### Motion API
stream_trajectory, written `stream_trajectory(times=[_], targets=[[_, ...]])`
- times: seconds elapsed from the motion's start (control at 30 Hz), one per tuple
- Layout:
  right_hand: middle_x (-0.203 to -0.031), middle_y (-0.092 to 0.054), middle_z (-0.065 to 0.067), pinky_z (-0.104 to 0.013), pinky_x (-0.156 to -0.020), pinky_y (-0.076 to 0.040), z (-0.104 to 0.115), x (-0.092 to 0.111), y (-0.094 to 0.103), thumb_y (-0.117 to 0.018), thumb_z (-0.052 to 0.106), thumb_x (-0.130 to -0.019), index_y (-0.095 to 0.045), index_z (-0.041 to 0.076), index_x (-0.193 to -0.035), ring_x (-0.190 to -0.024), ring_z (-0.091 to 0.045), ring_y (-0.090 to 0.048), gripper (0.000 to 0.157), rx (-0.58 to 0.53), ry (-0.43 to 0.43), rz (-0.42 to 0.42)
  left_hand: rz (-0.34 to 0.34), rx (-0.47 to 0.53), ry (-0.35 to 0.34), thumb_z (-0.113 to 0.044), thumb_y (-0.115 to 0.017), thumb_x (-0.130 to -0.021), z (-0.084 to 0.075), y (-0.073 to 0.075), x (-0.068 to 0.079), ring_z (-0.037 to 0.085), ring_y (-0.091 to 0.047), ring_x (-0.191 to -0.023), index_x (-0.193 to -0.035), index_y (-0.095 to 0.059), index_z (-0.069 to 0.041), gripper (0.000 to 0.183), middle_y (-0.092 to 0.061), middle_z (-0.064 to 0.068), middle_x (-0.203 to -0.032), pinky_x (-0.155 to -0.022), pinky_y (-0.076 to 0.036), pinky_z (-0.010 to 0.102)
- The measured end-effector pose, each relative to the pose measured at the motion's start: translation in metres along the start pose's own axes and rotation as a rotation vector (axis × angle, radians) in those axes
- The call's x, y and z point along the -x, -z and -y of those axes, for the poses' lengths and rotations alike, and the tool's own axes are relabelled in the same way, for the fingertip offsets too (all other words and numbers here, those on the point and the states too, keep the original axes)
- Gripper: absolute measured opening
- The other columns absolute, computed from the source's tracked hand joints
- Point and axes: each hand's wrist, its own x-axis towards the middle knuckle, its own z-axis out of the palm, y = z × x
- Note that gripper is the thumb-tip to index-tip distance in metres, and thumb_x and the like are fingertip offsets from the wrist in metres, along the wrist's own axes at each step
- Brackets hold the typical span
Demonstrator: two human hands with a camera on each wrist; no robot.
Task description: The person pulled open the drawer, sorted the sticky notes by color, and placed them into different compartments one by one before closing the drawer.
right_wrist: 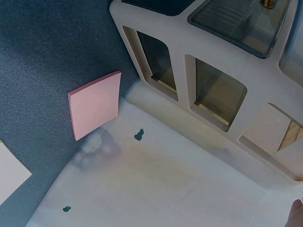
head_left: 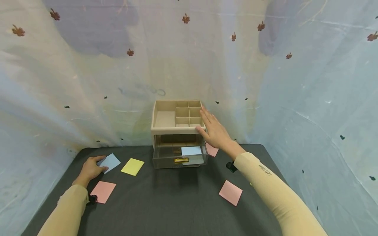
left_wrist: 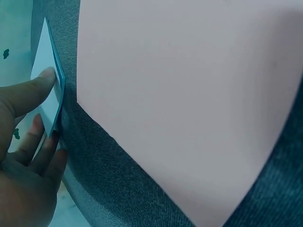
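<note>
At the left of the table, my left hand [head_left: 89, 169] holds a blue sticky note pad [head_left: 110, 163] by its edges. The left wrist view has the thumb lying on the tilted pad [left_wrist: 45, 61] and the other fingers at its lower edge. My right hand [head_left: 217, 131] rests with straight fingers against the right side of a cream desk organizer [head_left: 174, 131]. Its clear drawer [head_left: 163, 163] with a gold handle is pulled out, and a light blue note pad [head_left: 191, 151] lies inside. Only a fingertip [right_wrist: 294, 215] of this hand shows in the right wrist view.
A yellow note pad [head_left: 132, 167] and a pink pad [head_left: 103, 192] lie near my left hand. Another pink pad [head_left: 230, 192] is at the right, and one more pink pad [right_wrist: 94, 105] sits beside the organizer. A patterned curtain [head_left: 183, 65] hangs behind the dark table [head_left: 165, 206].
</note>
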Motion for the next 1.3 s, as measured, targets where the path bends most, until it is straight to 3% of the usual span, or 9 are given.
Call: stream_trajectory(times=[0.3,0.6,1.03,1.3], targets=[[-0.176,0.000,-0.006,-0.044,-0.130,-0.011,0.002,0.002,0.001,-0.024,0.066,-0.108,-0.006,0.007,-0.168,-0.161,-0.021,-0.004,0.086,-0.011,-0.002,-0.007,-0.079,0.042,0.012,-0.004,-0.075,-0.089,-0.003,0.000,0.008,0.063,-0.038,-0.125,-0.137,-0.053,0.016,0.057,-0.044,0.046,-0.133,-0.105,-0.031,0.075],[-0.176,0.002,-0.005,-0.044,-0.130,-0.010,0.002,0.003,0.000,-0.025,0.065,-0.109,-0.006,0.008,-0.168,-0.161,-0.020,-0.003,0.084,-0.009,-0.011,-0.004,-0.218,0.048,-0.063,0.003,-0.062,-0.094,-0.006,0.001,0.015,0.057,-0.051,-0.111,-0.129,-0.062,0.012,0.036,-0.056,0.041,-0.118,-0.093,-0.039,0.072],[-0.176,0.001,-0.006,-0.046,-0.130,-0.011,0.002,0.003,-0.001,-0.019,0.070,-0.106,-0.008,0.007,-0.168,-0.161,-0.022,-0.004,0.089,-0.012,-0.003,-0.014,-0.254,0.101,-0.052,0.004,-0.055,-0.100,-0.021,0.005,0.024,0.051,-0.055,-0.107,-0.130,-0.066,0.005,0.032,-0.057,0.035,-0.121,-0.086,-0.047,0.067],[-0.176,0.003,-0.005,-0.044,-0.130,-0.010,0.003,0.002,0.000,-0.022,0.067,-0.108,-0.004,0.009,-0.168,-0.161,-0.021,-0.003,0.086,-0.011,-0.008,-0.009,-0.325,0.111,-0.071,0.003,-0.055,-0.101,-0.032,0.009,0.027,0.045,-0.057,-0.104,-0.129,-0.068,0.002,0.031,-0.059,0.031,-0.119,-0.080,-0.047,0.057]])
